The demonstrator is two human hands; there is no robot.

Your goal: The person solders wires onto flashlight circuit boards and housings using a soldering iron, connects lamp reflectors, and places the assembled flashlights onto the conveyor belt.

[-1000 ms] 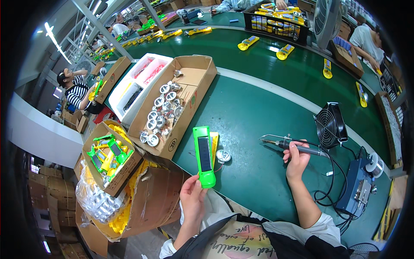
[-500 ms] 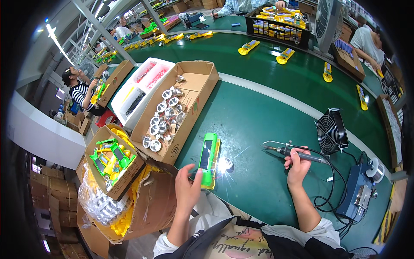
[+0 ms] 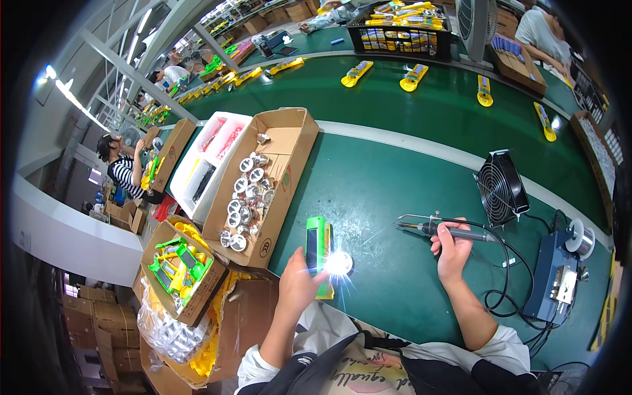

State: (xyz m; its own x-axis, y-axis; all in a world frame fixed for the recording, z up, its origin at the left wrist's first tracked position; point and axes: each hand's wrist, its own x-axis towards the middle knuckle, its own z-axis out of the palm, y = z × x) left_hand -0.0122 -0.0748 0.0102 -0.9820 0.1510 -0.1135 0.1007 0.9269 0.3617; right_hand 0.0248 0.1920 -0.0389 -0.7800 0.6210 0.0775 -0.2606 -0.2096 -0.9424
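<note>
Looks like a light check: the left hand (image 3: pixel 300 287) is at the green case (image 3: pixel 318 242), grip unclear, with the lamp (image 3: pixel 340 263) blazing at its two o'clock. The right hand (image 3: pixel 453 249) holds the iron (image 3: pixel 428 228), pointing toward nine; next probably calls for steadying the case.

One soldering iron (image 3: pixel 428 228), one spool (image 3: pixel 580 239)

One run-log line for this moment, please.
left hand: over green casing, contact unclear | right hand: holding soldering iron, tip off casing | lamp: lit, right of casing
</note>
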